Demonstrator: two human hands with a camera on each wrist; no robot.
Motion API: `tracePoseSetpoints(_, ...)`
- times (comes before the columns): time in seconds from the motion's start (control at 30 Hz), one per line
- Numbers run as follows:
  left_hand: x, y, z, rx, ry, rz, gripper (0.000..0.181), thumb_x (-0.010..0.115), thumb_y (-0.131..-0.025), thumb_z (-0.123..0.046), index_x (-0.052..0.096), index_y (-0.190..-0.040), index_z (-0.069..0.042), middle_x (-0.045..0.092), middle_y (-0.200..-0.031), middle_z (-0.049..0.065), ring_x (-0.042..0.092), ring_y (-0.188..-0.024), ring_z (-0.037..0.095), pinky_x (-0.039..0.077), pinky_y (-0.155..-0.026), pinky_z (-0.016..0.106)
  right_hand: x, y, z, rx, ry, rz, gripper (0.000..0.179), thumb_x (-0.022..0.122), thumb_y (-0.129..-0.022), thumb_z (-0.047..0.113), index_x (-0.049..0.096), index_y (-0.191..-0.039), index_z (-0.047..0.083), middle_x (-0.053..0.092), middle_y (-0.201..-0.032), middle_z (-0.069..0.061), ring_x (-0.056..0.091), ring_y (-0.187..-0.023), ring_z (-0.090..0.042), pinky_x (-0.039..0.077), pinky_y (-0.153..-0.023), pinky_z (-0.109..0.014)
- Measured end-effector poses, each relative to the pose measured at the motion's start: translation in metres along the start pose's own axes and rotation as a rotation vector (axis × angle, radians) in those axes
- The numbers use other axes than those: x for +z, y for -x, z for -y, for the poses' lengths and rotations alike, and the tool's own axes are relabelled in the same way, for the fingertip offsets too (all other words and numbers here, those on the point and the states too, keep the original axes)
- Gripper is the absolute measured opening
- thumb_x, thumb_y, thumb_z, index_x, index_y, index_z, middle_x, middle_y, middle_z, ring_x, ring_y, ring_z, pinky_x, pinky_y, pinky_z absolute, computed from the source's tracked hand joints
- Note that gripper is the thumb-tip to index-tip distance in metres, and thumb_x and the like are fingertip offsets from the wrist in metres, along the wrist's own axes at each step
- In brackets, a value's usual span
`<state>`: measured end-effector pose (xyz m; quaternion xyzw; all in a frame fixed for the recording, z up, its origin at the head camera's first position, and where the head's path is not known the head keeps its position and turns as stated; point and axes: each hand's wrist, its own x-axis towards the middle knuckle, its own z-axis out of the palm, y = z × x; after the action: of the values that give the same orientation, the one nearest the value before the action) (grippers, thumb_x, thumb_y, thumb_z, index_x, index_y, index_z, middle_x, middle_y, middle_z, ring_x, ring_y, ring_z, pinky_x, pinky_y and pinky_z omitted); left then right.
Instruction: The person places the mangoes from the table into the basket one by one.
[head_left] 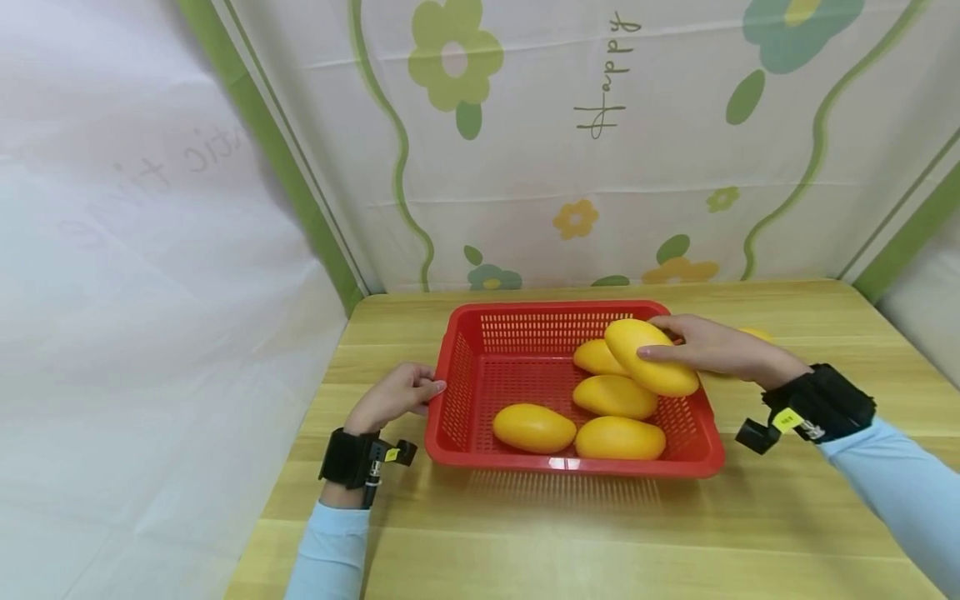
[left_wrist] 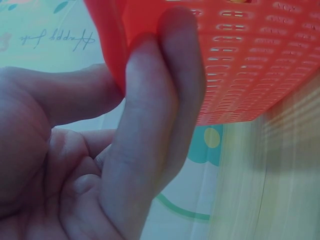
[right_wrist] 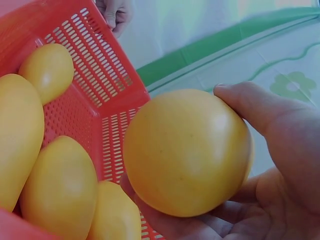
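Observation:
My left hand (head_left: 399,393) pinches the left rim of a red plastic basket (head_left: 454,417), thumb on top and fingers beneath the lip, as the left wrist view shows. Over the basket's right side, my right hand (head_left: 701,343) grips a yellow mango (head_left: 651,357), its thumb on the near side. In the right wrist view this mango (right_wrist: 185,152) fills the middle, with fingers curled under it. Several mangoes lie inside: one at the front left (head_left: 534,427), one at the front right (head_left: 621,438), another behind that (head_left: 613,397), and one partly hidden by the held mango (head_left: 596,357).
A further yellow mango (head_left: 756,334) lies on the wooden table (head_left: 600,542) behind my right hand, mostly hidden. White cloth with printed flowers (head_left: 487,183) hangs at the table's far edge, and more white cloth (head_left: 150,333) hangs on the left.

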<state>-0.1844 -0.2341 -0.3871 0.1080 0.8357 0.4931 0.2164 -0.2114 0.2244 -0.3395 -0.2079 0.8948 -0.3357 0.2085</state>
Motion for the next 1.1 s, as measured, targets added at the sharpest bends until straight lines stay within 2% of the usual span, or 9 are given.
tracePoseSetpoints(0.2,-0.001,0.000,0.000,0.010,-0.004,0.007,0.026,0.052,-0.103,-0.009,0.060,-0.115,0.013,0.073,-0.097,0.022,0.076,-0.085,0.025,0.064,-0.078,0.037,0.003,-0.003,0.003,0.009,-0.029,-0.002,0.075,0.058,-0.099,0.046,0.035,-0.150,-0.005,0.052,-0.143,-0.024,0.051,-0.128,-0.034,0.043,-0.108,-0.059)
tracePoseSetpoints(0.43,-0.001,0.000,0.000,0.000,0.008,-0.001,0.025,0.053,-0.103,-0.009,0.061,-0.114,0.013,0.073,-0.096,0.021,0.076,-0.085,0.025,0.064,-0.078,0.037,0.006,-0.010,0.009,-0.021,-0.066,0.018,0.067,0.060,-0.099,0.043,0.041,-0.146,-0.001,0.058,-0.135,-0.017,0.056,-0.116,-0.026,0.048,-0.103,-0.047)
tracePoseSetpoints(0.5,0.000,0.001,0.000,-0.002,0.009,-0.002,0.025,0.053,-0.103,-0.008,0.061,-0.114,0.013,0.073,-0.095,0.020,0.076,-0.084,0.025,0.064,-0.077,0.037,0.008,-0.012,0.012,-0.018,-0.080,0.027,0.068,0.059,-0.099,0.043,0.040,-0.147,-0.002,0.056,-0.137,-0.019,0.055,-0.117,-0.028,0.047,-0.105,-0.050)
tracePoseSetpoints(0.63,-0.001,0.001,-0.001,0.000,0.004,0.002,0.025,0.053,-0.103,-0.009,0.061,-0.113,0.013,0.073,-0.095,0.021,0.076,-0.084,0.025,0.064,-0.077,0.037,0.010,-0.015,0.015,0.013,-0.079,0.035,0.081,0.059,-0.098,0.048,0.030,-0.152,-0.005,0.042,-0.150,-0.027,0.046,-0.133,-0.038,0.038,-0.113,-0.063)
tracePoseSetpoints(0.73,-0.001,0.002,0.000,0.005,-0.002,0.003,0.025,0.053,-0.103,-0.009,0.061,-0.113,0.013,0.073,-0.096,0.021,0.076,-0.085,0.025,0.064,-0.078,0.037,0.011,-0.019,0.016,0.026,-0.080,0.046,0.085,0.059,-0.097,0.052,0.027,-0.154,-0.003,0.038,-0.153,-0.026,0.043,-0.136,-0.039,0.037,-0.113,-0.064)
tracePoseSetpoints(0.93,0.000,0.002,0.000,-0.006,0.002,-0.007,0.025,0.053,-0.103,-0.009,0.062,-0.114,0.012,0.073,-0.095,0.019,0.076,-0.084,0.025,0.064,-0.077,0.037,0.012,-0.027,0.023,0.005,-0.091,0.071,0.075,0.060,-0.096,0.053,0.039,-0.149,0.005,0.053,-0.143,-0.016,0.052,-0.122,-0.029,0.043,-0.109,-0.057)
tracePoseSetpoints(1.1,0.001,0.003,-0.002,-0.018,-0.003,-0.018,0.023,0.054,-0.103,-0.009,0.063,-0.113,0.010,0.074,-0.093,0.016,0.076,-0.083,0.024,0.064,-0.077,0.037,0.013,-0.030,0.027,0.011,-0.046,0.062,0.081,0.060,-0.095,0.055,0.036,-0.151,0.003,0.049,-0.147,-0.018,0.049,-0.128,-0.033,0.039,-0.112,-0.061)
